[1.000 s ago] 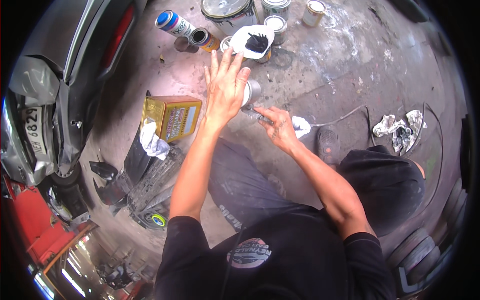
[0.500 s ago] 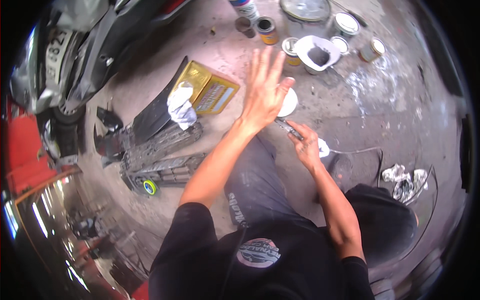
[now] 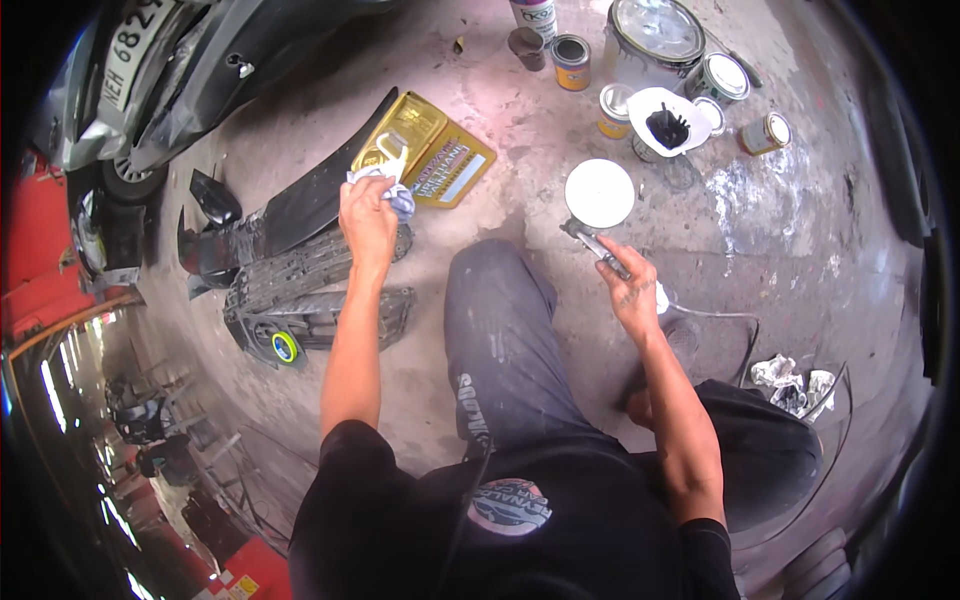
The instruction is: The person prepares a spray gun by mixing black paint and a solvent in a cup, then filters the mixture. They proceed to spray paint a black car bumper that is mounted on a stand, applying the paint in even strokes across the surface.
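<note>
My left hand (image 3: 368,215) is closed around a crumpled whitish cloth (image 3: 402,202) beside a gold rectangular tin (image 3: 468,165). My right hand (image 3: 632,288) grips a metal spray gun (image 3: 606,254). A round white cup lid (image 3: 600,193) shows just ahead of the gun, and a thin hose (image 3: 715,314) trails off to the right from near my wrist. Black car parts (image 3: 300,285) lie on the floor to the left of my knee.
Farther off stand a white cup smeared with dark paint (image 3: 690,128), a large lidded bucket (image 3: 655,30), a small open can (image 3: 571,62) and several other cans. A dark car bumper (image 3: 250,75) is at upper left. Crumpled paper (image 3: 790,383) lies at right.
My left hand has moved left and down from above the white lid, and has closed on the cloth by the gold tin. My right hand still holds the spray gun.
</note>
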A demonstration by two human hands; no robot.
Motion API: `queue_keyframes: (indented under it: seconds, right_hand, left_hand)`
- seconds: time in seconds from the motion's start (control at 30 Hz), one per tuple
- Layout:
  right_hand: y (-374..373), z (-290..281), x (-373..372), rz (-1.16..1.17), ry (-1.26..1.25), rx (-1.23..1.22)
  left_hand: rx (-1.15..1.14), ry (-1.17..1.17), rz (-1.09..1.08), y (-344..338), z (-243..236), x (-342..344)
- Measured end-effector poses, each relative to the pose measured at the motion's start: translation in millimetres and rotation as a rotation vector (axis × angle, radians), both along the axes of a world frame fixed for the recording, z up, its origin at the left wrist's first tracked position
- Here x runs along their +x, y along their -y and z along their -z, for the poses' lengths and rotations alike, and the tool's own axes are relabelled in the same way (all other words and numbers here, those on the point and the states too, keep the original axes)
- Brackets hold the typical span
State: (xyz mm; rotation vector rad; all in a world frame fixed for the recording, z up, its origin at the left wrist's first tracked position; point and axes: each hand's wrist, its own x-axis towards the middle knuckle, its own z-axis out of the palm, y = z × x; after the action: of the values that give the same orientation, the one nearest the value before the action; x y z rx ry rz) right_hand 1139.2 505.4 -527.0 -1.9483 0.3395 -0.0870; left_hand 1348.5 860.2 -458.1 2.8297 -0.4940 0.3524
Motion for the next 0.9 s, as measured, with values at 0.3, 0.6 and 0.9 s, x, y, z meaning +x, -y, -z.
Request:
queue_keyframes:
  seconds: [0.3, 0.6, 0.9]
  right_hand:
    - [-4.2, -3.4, -7.7, -0.039, 0.029, 0.013]
    - [-7.8, -17.0, -14.9, -0.115, 0.074, -0.096]
    - [3.1, -39.3, -31.9, -0.152, 0.017, -0.086]
  left_hand:
    - [-1.083, -0.303, -0.158, 73.5, -52.1, -26.6]
    - [-0.885, -0.331, 0.319, 198.9, -11.9, -68.2]
    - [-1.304, -0.911, 0.316, 201.8, 4.4, -44.8]
